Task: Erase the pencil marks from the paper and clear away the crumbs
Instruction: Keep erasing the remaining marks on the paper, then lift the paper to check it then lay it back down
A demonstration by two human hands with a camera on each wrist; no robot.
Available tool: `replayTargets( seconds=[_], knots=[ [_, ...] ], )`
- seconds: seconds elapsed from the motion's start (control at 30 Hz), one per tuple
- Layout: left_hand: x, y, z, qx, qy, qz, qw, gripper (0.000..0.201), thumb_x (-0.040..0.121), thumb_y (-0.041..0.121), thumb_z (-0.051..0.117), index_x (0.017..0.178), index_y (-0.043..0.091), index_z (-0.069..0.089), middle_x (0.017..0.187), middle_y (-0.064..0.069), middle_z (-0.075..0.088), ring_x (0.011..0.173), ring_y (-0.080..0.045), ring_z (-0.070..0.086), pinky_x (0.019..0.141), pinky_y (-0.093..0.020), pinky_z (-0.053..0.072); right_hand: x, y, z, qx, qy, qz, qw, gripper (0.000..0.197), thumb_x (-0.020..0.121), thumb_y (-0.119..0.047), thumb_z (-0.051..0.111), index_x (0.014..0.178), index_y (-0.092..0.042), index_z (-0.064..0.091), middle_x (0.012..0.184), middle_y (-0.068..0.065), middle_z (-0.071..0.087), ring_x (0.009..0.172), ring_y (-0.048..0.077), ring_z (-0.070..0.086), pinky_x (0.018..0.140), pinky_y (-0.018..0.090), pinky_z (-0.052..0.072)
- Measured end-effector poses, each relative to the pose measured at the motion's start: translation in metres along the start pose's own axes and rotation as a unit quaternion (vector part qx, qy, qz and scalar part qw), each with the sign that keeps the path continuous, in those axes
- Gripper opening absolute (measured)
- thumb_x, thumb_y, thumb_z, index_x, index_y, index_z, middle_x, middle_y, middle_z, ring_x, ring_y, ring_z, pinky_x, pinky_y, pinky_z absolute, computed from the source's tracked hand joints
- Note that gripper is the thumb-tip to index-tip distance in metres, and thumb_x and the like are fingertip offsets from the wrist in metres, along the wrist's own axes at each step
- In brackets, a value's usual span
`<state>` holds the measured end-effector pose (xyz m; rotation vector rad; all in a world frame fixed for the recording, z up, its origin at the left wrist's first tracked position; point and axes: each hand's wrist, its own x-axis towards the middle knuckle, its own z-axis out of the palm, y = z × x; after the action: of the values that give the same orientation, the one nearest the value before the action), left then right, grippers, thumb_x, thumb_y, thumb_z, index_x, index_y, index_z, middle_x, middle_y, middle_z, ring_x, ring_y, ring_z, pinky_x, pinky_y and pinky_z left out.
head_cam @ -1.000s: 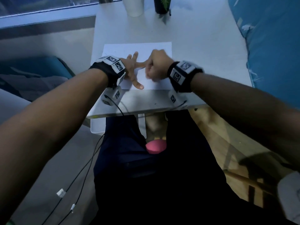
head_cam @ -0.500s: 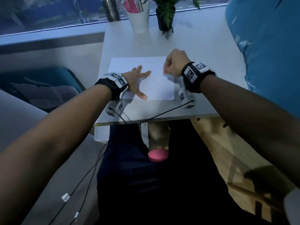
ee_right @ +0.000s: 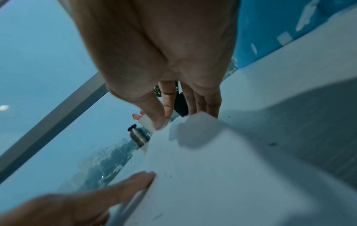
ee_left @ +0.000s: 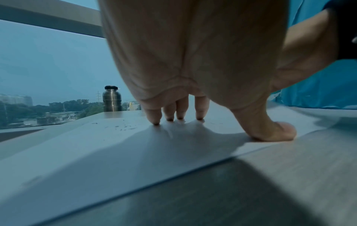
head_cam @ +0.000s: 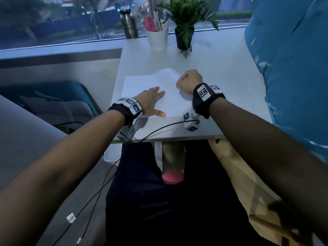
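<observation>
A white sheet of paper (head_cam: 142,86) lies on the white table (head_cam: 230,112). My left hand (head_cam: 156,102) presses flat on its near left part, fingers straight and thumb spread (ee_left: 226,125). Small dark crumbs (ee_left: 123,127) are scattered on the paper beyond the left fingers. My right hand (head_cam: 184,80) pinches the paper's far right corner between thumb and fingers (ee_right: 181,117) and holds it lifted, so the sheet (ee_right: 212,175) curves up off the table. No eraser shows in any view.
At the table's far edge by the window stand a steel bottle (head_cam: 129,23), a white cup with pink pens (head_cam: 158,37) and a potted plant (head_cam: 184,32). A blue cushion (head_cam: 292,68) borders the right side. Black cables (head_cam: 159,129) cross the near edge.
My right hand has moved from the paper's middle to its far right corner and raised that corner. The left hand stays flat on the sheet. The head view has tilted up.
</observation>
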<state>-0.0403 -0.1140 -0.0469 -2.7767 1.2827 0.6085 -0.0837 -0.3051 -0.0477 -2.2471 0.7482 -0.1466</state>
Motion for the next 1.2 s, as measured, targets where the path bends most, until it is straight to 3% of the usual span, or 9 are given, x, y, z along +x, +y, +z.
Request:
replayTargets(
  seconds=[0.2,0.27,0.4,0.53,0.67,0.8,1.03,1.13,1.2],
  knots=[
    [-0.002,0.006,0.003,-0.002,0.040,0.007,0.999,0.091,0.085,0.059,0.064,0.153,0.013,0.026,0.160,-0.014,0.020,0.144,-0.032,0.027,0.116,-0.042,0.026,0.004,-0.001,-0.011,0.059,0.021,0.060,0.996,0.028,0.077,-0.015,0.070,0.101,0.001,0.072,0.101,0.008,0.073,0.096,0.021,0.068,0.081,0.025,0.055],
    [-0.002,0.007,0.003,-0.020,0.065,0.011,0.998,0.084,0.085,0.058,0.065,0.147,0.009,0.036,0.153,-0.014,0.034,0.137,-0.032,0.037,0.111,-0.042,0.032,0.001,-0.003,-0.016,0.058,0.057,0.021,0.996,0.019,0.076,-0.014,0.071,0.090,-0.002,0.075,0.094,0.009,0.075,0.089,0.020,0.069,0.071,0.021,0.051],
    [0.001,-0.009,-0.001,-0.122,0.151,-0.034,0.980,0.081,0.082,0.061,0.066,0.147,0.019,0.042,0.151,-0.003,0.044,0.139,-0.025,0.039,0.114,-0.039,0.031,-0.006,-0.011,-0.037,0.056,0.118,-0.116,0.985,0.009,0.074,-0.017,0.075,0.082,-0.014,0.079,0.083,0.004,0.075,0.074,0.012,0.061,0.075,0.022,0.052],
    [-0.002,-0.038,-0.020,-0.254,0.281,-0.105,0.919,0.062,0.084,0.046,0.072,0.136,0.017,0.056,0.140,-0.004,0.056,0.127,-0.022,0.052,0.109,-0.034,0.039,-0.008,-0.020,-0.070,0.088,0.166,-0.238,0.953,0.010,0.076,-0.024,0.075,0.085,-0.021,0.078,0.082,-0.005,0.075,0.076,0.008,0.064,0.068,0.004,0.043],
    [-0.013,-0.063,-0.042,-0.345,0.348,-0.141,0.860,0.058,0.087,0.035,0.073,0.138,0.015,0.053,0.141,-0.003,0.054,0.119,-0.017,0.057,0.101,-0.032,0.046,-0.017,-0.026,-0.092,0.106,0.234,-0.317,0.913,0.011,0.080,-0.026,0.074,0.089,-0.021,0.077,0.086,-0.009,0.072,0.077,0.001,0.060,0.069,0.006,0.041],
    [-0.019,-0.077,-0.047,-0.396,0.358,-0.162,0.830,0.064,0.086,0.031,0.074,0.141,0.015,0.047,0.143,-0.005,0.051,0.122,-0.018,0.055,0.101,-0.036,0.047,-0.026,-0.032,-0.099,0.131,0.252,-0.371,0.884,0.011,0.081,-0.022,0.075,0.088,-0.015,0.078,0.088,-0.007,0.072,0.070,-0.010,0.056,0.069,0.006,0.042],
    [-0.008,-0.081,-0.044,-0.531,0.327,-0.181,0.761,0.077,0.085,0.029,0.076,0.148,0.013,0.035,0.148,-0.008,0.043,0.126,-0.022,0.051,0.106,-0.040,0.043,-0.035,-0.054,-0.109,0.197,0.224,-0.411,0.861,0.013,0.082,-0.020,0.077,0.089,-0.010,0.078,0.090,0.000,0.073,0.077,0.008,0.065,0.074,0.014,0.049],
    [-0.004,-0.083,-0.047,-0.611,0.306,-0.160,0.712,0.087,0.084,0.038,0.075,0.152,0.013,0.026,0.153,-0.008,0.038,0.133,-0.023,0.046,0.111,-0.048,0.038,-0.038,-0.059,-0.112,0.223,0.214,-0.419,0.854,0.015,0.081,-0.021,0.077,0.090,-0.008,0.077,0.091,0.000,0.073,0.080,0.008,0.066,0.077,0.016,0.050],
    [-0.003,-0.084,-0.050,-0.656,0.309,-0.125,0.677,0.087,0.088,0.033,0.072,0.154,0.012,0.019,0.156,-0.008,0.034,0.138,-0.020,0.040,0.115,-0.046,0.031,-0.038,-0.058,-0.112,0.237,0.207,-0.418,0.852,0.017,0.082,-0.020,0.077,0.091,-0.007,0.077,0.092,0.001,0.073,0.083,0.008,0.067,0.079,0.018,0.052]
  ],
)
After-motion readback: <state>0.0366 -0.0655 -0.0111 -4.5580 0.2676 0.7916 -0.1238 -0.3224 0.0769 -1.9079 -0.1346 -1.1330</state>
